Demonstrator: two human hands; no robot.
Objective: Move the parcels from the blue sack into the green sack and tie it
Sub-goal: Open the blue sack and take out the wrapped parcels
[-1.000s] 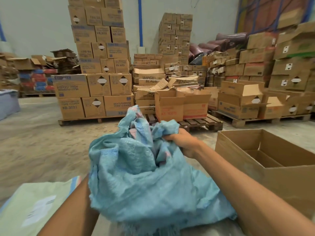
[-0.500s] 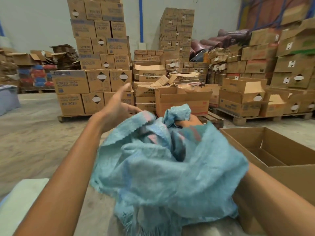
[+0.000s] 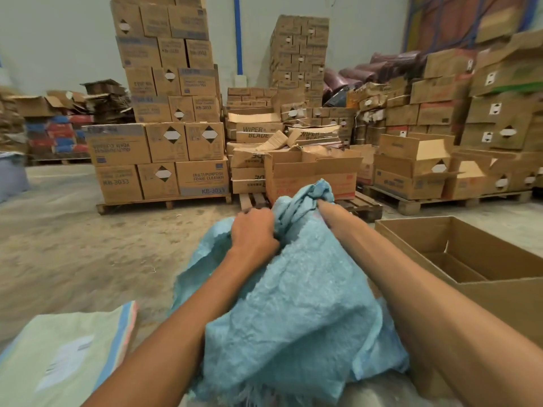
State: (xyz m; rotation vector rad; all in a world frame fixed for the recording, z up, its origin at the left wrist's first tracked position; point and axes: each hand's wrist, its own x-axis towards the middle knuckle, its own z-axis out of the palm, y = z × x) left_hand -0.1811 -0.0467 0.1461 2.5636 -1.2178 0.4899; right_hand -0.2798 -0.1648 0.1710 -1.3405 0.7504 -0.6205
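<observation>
A crumpled light-blue woven sack [image 3: 293,312] fills the lower middle, bunched up between my forearms. My left hand [image 3: 254,233] is clenched on a fold of its cloth near the top. My right hand [image 3: 324,208] is mostly buried in the gathered top of the sack, gripping it; only the wrist and a bit of the hand show. A pale green sack [image 3: 61,359] with blue and pink edge stripes lies flat at the lower left. No parcels are visible.
An open brown cardboard box [image 3: 470,259] stands close on my right. Pallets stacked with cardboard boxes [image 3: 164,142] line the back, across a dusty concrete floor [image 3: 73,245]. A grey bin [image 3: 11,174] sits at the far left.
My left hand, raised open half a second ago, has come down and closed on the blue sack. The sack's top is now gathered between both hands.
</observation>
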